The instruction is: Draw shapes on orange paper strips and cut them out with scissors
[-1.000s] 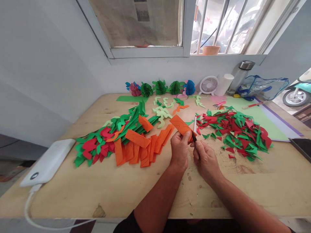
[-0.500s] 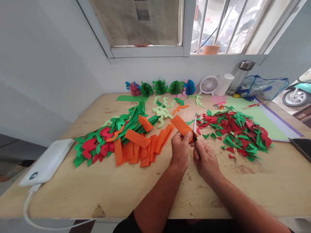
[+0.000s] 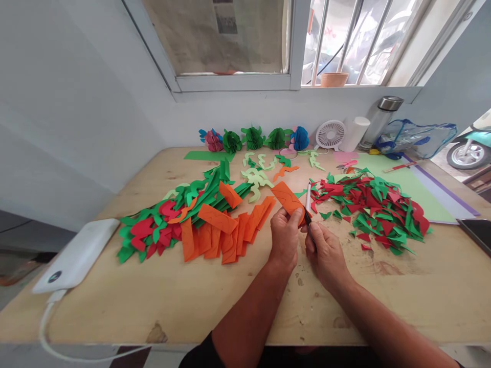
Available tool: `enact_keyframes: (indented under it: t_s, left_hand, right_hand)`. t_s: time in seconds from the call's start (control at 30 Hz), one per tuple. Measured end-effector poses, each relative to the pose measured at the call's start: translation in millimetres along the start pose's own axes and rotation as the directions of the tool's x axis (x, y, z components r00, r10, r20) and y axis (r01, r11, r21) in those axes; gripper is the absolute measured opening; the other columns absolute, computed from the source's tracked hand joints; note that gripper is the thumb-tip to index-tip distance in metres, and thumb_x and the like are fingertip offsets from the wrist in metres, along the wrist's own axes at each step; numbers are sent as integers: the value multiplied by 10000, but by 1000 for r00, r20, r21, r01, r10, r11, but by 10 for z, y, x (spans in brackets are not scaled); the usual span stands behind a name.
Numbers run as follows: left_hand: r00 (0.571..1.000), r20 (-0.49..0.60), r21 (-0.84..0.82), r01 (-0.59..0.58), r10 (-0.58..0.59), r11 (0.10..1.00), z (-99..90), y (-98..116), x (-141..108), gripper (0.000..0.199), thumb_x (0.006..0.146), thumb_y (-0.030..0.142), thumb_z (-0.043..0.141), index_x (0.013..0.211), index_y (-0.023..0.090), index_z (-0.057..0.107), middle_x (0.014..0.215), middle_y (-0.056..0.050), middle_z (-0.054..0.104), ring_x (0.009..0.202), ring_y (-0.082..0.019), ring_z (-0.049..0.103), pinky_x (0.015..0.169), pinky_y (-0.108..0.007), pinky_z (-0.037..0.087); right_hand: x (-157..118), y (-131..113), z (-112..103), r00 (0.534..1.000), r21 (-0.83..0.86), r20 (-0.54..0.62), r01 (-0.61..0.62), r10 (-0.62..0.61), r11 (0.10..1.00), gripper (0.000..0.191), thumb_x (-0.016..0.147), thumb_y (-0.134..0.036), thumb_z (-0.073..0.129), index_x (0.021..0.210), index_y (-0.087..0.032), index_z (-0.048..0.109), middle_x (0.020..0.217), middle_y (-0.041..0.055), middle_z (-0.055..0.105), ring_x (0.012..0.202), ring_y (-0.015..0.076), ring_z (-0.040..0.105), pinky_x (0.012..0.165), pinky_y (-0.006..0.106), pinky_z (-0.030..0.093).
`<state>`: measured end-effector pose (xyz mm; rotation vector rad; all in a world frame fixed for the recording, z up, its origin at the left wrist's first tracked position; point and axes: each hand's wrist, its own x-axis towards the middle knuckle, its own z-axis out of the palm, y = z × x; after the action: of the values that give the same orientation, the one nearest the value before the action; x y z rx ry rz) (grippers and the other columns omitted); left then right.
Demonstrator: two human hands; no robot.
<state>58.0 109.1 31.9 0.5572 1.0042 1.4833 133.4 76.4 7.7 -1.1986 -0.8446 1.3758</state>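
Between finger and thumb, my left hand grips an orange paper strip with a curved pencil outline on it. My right hand is closed on dark-handled scissors, whose blades meet the strip's right end. Left of my hands lie more orange paper strips, overlapping on the table. Behind them are folded green strips and cut red shapes. A white pen lies just beyond the scissors. Part of the scissors is hidden by my fingers.
Red and green paper scraps are heaped on the right. Honeycomb paper turtles, a small white fan and a glass bottle line the wall. A white power bank lies left; a phone sits at the right edge.
The orange strip has shifted very slightly within the view. Both hands keep nearly the same place and hold.
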Motion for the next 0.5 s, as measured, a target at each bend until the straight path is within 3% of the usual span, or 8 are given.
enact_keyframes:
  t_s: [0.2,0.5]
  left_hand:
    - [1000,-5,21,-7,7,1000,-8,-15,15,152,640,270,650,645,152,554,613,14,550,565,-85,486,546,-205,392]
    - [1000,-19,-11,15,-15,1000,3,39,-8,155,617,268,665,645,150,568,630,8,584,578,-92,525,577,-218,435]
  right_hand:
    - [7,-21,-6,1000,6,13,-5,5,1000,449,751,-633,625,734,-190,553,451,-98,324,401,65,219,380,218,148]
    - [14,-1,-21,1000,4,31,-7,7,1000,427,778,-613,601,780,-187,579,450,-107,288,397,67,188,379,215,133]
